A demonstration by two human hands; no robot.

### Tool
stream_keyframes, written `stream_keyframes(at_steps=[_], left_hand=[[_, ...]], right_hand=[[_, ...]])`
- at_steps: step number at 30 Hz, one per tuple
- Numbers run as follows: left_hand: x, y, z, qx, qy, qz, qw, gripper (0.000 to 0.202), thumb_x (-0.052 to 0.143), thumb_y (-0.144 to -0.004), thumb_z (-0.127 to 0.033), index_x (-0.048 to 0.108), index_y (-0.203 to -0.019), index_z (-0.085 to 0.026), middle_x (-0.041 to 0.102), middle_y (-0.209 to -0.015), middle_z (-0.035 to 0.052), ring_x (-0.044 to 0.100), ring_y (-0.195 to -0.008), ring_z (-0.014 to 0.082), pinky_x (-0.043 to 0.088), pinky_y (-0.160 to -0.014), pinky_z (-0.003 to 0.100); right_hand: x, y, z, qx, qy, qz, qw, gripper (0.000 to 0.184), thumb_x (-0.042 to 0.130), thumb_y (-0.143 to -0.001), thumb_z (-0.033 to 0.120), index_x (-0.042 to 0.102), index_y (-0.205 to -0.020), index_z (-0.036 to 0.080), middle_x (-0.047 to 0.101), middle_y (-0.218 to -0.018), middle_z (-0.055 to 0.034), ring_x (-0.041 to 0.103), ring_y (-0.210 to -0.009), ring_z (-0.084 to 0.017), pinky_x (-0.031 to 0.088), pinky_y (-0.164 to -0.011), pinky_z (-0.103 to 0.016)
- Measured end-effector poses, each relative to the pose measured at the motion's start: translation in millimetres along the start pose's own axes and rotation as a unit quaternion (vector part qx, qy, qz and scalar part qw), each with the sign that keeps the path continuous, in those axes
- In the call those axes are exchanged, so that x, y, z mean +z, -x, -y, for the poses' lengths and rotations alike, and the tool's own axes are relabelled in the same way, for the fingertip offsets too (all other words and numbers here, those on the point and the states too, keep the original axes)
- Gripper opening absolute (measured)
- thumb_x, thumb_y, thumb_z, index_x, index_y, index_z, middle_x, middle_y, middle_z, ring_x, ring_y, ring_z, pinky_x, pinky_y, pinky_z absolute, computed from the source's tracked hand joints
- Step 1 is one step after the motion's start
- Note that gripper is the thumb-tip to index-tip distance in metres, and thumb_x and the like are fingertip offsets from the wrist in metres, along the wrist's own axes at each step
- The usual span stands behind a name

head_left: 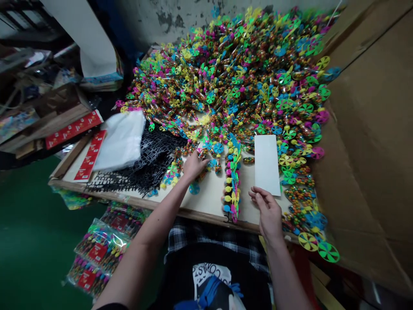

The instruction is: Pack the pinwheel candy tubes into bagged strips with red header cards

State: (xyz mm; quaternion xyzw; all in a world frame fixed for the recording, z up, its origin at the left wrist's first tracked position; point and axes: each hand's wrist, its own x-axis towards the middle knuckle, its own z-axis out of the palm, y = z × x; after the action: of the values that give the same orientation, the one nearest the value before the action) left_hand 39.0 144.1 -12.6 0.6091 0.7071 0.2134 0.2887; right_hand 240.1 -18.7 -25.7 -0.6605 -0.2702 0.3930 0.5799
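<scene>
Both hands work low over the near edge of the desk. The left hand (193, 167) lies palm down with its fingers spread, on or just over a few candy-filled tubes with pinwheels (206, 162); it does not clearly close on any. The right hand (267, 212) is half curled, its fingertips at the lower edge of a white card (267, 165); whether they pinch it, I cannot tell.

Between the hands runs a tight line of pinwheel tubes (231, 181), which a forearm or the card could easily nudge out of line. At lower right, pinwheels (319, 249) crowd past the desk's edge, so a careless elbow could send them to the floor. Loose tubes could also roll, or their blades snag in the black plastic lattice (143, 165) at the left.

The desk (206, 200) is a pale board with a wooden rim, with white plastic bags (121, 140) and red printed strips (90, 155) on it. Filled packs (100, 249) lie on the green floor (35, 241) at lower left. Beyond, a great heaped pile of tubes (226, 77) leans against a stained wall (151, 21), with a cardboard sheet (364, 129) along the right.
</scene>
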Motion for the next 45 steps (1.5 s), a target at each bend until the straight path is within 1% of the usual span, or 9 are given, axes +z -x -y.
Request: stream_keyframes(at_steps=[4,9,14,17,19,26,31,38,45], left_hand=[[1.1,-4.7,-2.0,-0.013,-0.006,0.02,1.0,0.017,0.07,-0.064,-0.028,0.056,-0.068,-0.018,0.056,-0.06,0.0013,0.056,-0.063,0.0198,0.036,-0.055,0.026],[-21.5,17.1,-2.1,0.01,0.274,0.023,0.961,0.013,0.066,-0.066,-0.025,0.063,-0.073,-0.015,0.053,-0.052,-0.0038,0.049,-0.048,0.0105,0.039,-0.05,0.022],[-54.1,96.0,-5.4,0.026,0.367,0.263,0.892,0.021,0.08,-0.053,-0.026,0.067,-0.064,-0.013,0.063,-0.058,0.001,0.055,-0.053,0.0109,0.045,-0.052,0.022],[-51.9,146.8,-4.6,0.007,0.37,0.401,0.838,0.028,0.083,-0.052,-0.03,0.07,-0.068,-0.011,0.066,-0.065,0.0024,0.057,-0.057,0.0114,0.048,-0.059,0.024],[-43.1,172.5,-2.2,-0.01,0.386,0.434,0.814,0.034,0.084,-0.052,-0.035,0.071,-0.072,-0.01,0.067,-0.068,0.0028,0.057,-0.06,0.0117,0.048,-0.061,0.024],[-27.5,203.8,3.0,-0.048,0.436,0.378,0.815,0.037,0.082,-0.053,-0.04,0.069,-0.074,-0.012,0.064,-0.068,0.0013,0.056,-0.063,0.0115,0.045,-0.063,0.022],[-15.9,185.4,4.3,-0.131,0.434,0.212,0.866,0.037,0.074,-0.061,-0.047,0.06,-0.07,-0.014,0.036,-0.04,-0.01,0.031,-0.034,0.003,0.023,-0.037,0.017],[9.8,178.0,-3.9,-0.189,0.427,0.273,0.841,0.035,0.074,-0.059,-0.042,0.054,-0.068,-0.015,0.028,-0.034,-0.0131,0.022,-0.027,0.0025,0.012,-0.031,0.017],[14.6,172.8,-5.9,-0.243,0.504,0.299,0.773,0.036,0.075,-0.059,-0.033,0.042,-0.058,-0.018,0.027,-0.03,-0.0127,0.021,-0.026,0.0019,0.014,-0.031,0.015]], right_hand=[[-2.9,3.3,1.1,-0.001,-0.002,-0.001,1.0,0.037,0.069,-0.068,0.05,0.067,-0.089,0.02,0.071,-0.093,-0.0071,0.068,-0.084,-0.02,0.053,-0.08,-0.039],[-9.3,9.6,4.9,-0.019,-0.006,-0.017,1.0,0.034,0.068,-0.069,0.047,0.066,-0.089,0.02,0.07,-0.091,-0.0055,0.067,-0.082,-0.019,0.054,-0.08,-0.037],[-13.4,40.0,26.1,-0.074,0.048,0.156,0.984,0.022,0.062,-0.079,0.04,0.068,-0.09,0.021,0.07,-0.082,-0.0035,0.066,-0.075,-0.016,0.054,-0.069,-0.029],[-10.9,68.1,37.2,-0.122,0.108,0.326,0.931,0.021,0.065,-0.079,0.03,0.067,-0.098,0.022,0.07,-0.091,-0.0044,0.066,-0.082,-0.016,0.054,-0.074,-0.028],[-9.2,84.6,38.2,-0.157,0.134,0.367,0.907,0.025,0.067,-0.077,0.027,0.065,-0.102,0.021,0.069,-0.096,-0.0047,0.065,-0.086,-0.017,0.053,-0.076,-0.028],[-24.0,113.0,12.2,-0.187,0.175,0.311,0.915,0.017,0.06,-0.084,0.028,0.061,-0.099,0.022,0.068,-0.089,-0.0026,0.066,-0.079,-0.015,0.053,-0.07,-0.025],[-36.6,96.8,-9.4,-0.239,0.244,0.112,0.933,0.021,0.058,-0.084,0.029,0.058,-0.104,0.023,0.068,-0.089,-0.0036,0.065,-0.078,-0.018,0.053,-0.074,-0.031],[-22.4,66.9,-17.5,-0.287,0.276,0.124,0.909,0.016,0.05,-0.089,0.031,0.061,-0.098,0.023,0.067,-0.091,-0.0048,0.064,-0.086,-0.019,0.052,-0.078,-0.033],[-12.6,68.0,-25.7,-0.269,0.245,0.122,0.923,0.015,0.055,-0.087,0.031,0.059,-0.099,0.023,0.068,-0.087,-0.0028,0.065,-0.076,-0.018,0.053,-0.07,-0.031]])
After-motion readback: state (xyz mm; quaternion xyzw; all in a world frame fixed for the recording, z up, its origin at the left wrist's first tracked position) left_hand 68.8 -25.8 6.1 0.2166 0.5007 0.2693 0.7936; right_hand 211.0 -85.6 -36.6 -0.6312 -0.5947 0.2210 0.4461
